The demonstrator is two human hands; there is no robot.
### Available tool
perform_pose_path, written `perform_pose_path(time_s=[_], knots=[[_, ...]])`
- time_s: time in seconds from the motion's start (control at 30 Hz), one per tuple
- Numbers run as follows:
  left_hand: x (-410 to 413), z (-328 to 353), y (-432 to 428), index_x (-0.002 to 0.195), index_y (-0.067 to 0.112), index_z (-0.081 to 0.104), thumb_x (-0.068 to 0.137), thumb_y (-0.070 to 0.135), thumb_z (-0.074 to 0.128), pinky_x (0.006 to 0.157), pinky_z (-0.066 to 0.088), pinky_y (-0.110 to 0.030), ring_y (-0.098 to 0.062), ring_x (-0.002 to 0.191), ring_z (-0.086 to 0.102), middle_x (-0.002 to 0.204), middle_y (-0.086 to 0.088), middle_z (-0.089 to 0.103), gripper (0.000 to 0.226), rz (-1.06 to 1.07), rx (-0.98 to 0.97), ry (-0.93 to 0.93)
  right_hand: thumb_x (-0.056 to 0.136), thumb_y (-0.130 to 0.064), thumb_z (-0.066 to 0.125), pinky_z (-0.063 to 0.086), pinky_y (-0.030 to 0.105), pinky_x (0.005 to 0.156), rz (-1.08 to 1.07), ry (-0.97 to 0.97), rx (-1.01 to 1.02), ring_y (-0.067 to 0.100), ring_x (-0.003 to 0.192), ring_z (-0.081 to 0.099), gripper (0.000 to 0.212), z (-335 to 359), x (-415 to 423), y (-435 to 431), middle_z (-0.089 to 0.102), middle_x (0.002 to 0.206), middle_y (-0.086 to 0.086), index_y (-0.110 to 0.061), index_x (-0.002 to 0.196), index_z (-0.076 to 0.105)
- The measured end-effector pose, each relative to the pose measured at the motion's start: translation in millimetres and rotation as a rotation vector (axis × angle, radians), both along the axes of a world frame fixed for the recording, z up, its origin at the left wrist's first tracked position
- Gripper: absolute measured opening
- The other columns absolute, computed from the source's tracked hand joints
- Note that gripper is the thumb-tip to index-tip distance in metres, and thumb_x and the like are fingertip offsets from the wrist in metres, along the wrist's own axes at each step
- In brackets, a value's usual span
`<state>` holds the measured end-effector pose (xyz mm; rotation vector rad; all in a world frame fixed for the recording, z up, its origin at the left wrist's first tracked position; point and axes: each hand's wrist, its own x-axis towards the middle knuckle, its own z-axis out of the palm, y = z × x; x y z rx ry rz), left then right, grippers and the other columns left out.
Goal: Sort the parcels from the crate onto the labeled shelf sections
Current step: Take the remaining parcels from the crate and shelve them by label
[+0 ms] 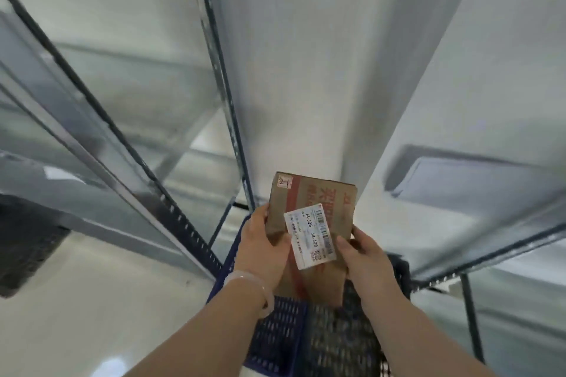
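"While both hands are on it, where does the parcel [321, 193] sit?"

"Directly above the blue crate [275, 340], between the two hands. The left hand [263, 245] grips its left edge, thumb laid across the front face. The right hand [364, 254] grips the right edge, thumb pressed just beside the white label [309, 236]."

"So neither hand is loose?"

"No — both are curled round the cardboard. A pale bracelet [260, 285] circles the left wrist, near the crate's left rim."

"Which way does the box run?"

"Its long axis goes from the crate up and away from the person, leaning a little left at the far end. The broad labelled face is turned toward the camera. The short far edge points toward the shelving upright [214, 70] that rises behind the crate. The label lies slanted on that face, and its print, J4-J06, reads sideways along the long axis."

"Does the near end touch the crate?"

"I cannot tell — it overlaps the crate's mesh in view. Blurred shelf boards spread to the left and right of the crate, and a black crate [27, 242] sits well off to its left."
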<state>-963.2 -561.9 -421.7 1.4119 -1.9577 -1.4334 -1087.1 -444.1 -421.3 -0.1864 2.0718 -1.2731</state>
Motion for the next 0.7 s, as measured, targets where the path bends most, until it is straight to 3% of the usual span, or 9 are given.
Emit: perform_pose_path(time_s=[0.07, 0.13, 0.27, 0.37, 0.5, 0.57, 0.63, 0.7], knots=[[-1, 60, 8, 0.136, 0.040, 0.043, 0.089, 0.025, 0.067, 0.088, 0.048, -0.019, -0.002, 0.097, 0.058, 0.125, 0.012, 0.047, 0.054, 0.006, -0.079, 0.069, 0.094, -0.026, 0.062, 0.058, 0.039, 0.085, -0.012, 0.034, -0.053, 0.014, 0.090, 0.065, 0.044, 56, 4, 7, 0.066, 0.101, -0.011, -0.024, 0.137, 0.053], [3, 112, 12, 0.141, 0.038, 0.041, 0.092, 0.024, 0.062, 0.090, 0.039, -0.018, -0.006, 0.101, 0.051, 0.119, 0.012, 0.038, 0.055, -0.032, -0.164, 0.089, 0.094, -0.025, 0.062, 0.057, 0.043, 0.088, -0.036, 0.104, -0.124, 0.016, 0.095, 0.065, 0.045, 105, 11, 16, 0.066, 0.114, -0.007, -0.027, 0.137, 0.053], [13, 196, 16, 0.135, 0.052, 0.040, 0.091, 0.028, 0.059, 0.094, 0.043, -0.025, -0.007, 0.102, 0.053, 0.117, 0.015, 0.044, 0.054, -0.120, -0.298, 0.230, 0.090, -0.018, 0.065, 0.054, 0.043, 0.092, -0.126, 0.285, -0.272, 0.015, 0.097, 0.065, 0.046, 187, 27, 34, 0.069, 0.107, -0.009, -0.032, 0.134, 0.058], [28, 241, 31, 0.116, 0.061, 0.043, 0.094, 0.026, 0.060, 0.078, 0.047, -0.014, 0.006, 0.088, 0.058, 0.099, 0.032, 0.056, 0.045, -0.222, -0.378, 0.349, 0.090, -0.020, 0.065, 0.051, 0.032, 0.085, -0.223, 0.419, -0.335, 0.009, 0.092, 0.064, 0.044, 230, 48, 54, 0.068, 0.104, -0.014, -0.037, 0.130, 0.059], [54, 274, 64, 0.133, 0.051, 0.043, 0.095, 0.024, 0.061, 0.087, 0.053, -0.022, 0.006, 0.085, 0.055, 0.098, 0.036, 0.053, 0.050, -0.341, -0.390, 0.442, 0.091, -0.022, 0.064, 0.046, 0.019, 0.068, -0.332, 0.498, -0.354, -0.001, 0.087, 0.062, 0.043, 263, 90, 98, 0.066, 0.094, -0.024, -0.046, 0.126, 0.057], [63, 282, 84, 0.129, 0.053, 0.043, 0.095, 0.022, 0.062, 0.081, 0.051, -0.012, 0.009, 0.086, 0.056, 0.101, 0.035, 0.053, 0.050, -0.396, -0.386, 0.498, 0.091, -0.025, 0.064, 0.045, 0.017, 0.064, -0.385, 0.516, -0.340, -0.002, 0.085, 0.062, 0.040, 275, 109, 125, 0.066, 0.090, -0.024, -0.051, 0.121, 0.058], [68, 289, 108, 0.121, 0.057, 0.040, 0.095, 0.020, 0.062, 0.064, 0.044, 0.003, 0.019, 0.080, 0.054, 0.094, 0.040, 0.050, 0.050, -0.452, -0.380, 0.533, 0.089, -0.027, 0.066, 0.047, 0.022, 0.068, -0.454, 0.543, -0.325, -0.002, 0.085, 0.063, 0.044, 285, 124, 155, 0.068, 0.088, -0.023, -0.052, 0.123, 0.058], [70, 297, 136, 0.118, 0.058, 0.040, 0.094, 0.020, 0.062, 0.058, 0.039, 0.005, 0.025, 0.078, 0.052, 0.092, 0.043, 0.049, 0.049, -0.512, -0.363, 0.551, 0.087, -0.028, 0.069, 0.050, 0.027, 0.072, -0.528, 0.553, -0.323, 0.000, 0.088, 0.062, 0.047, 292, 135, 187, 0.069, 0.092, -0.018, -0.051, 0.126, 0.056]])
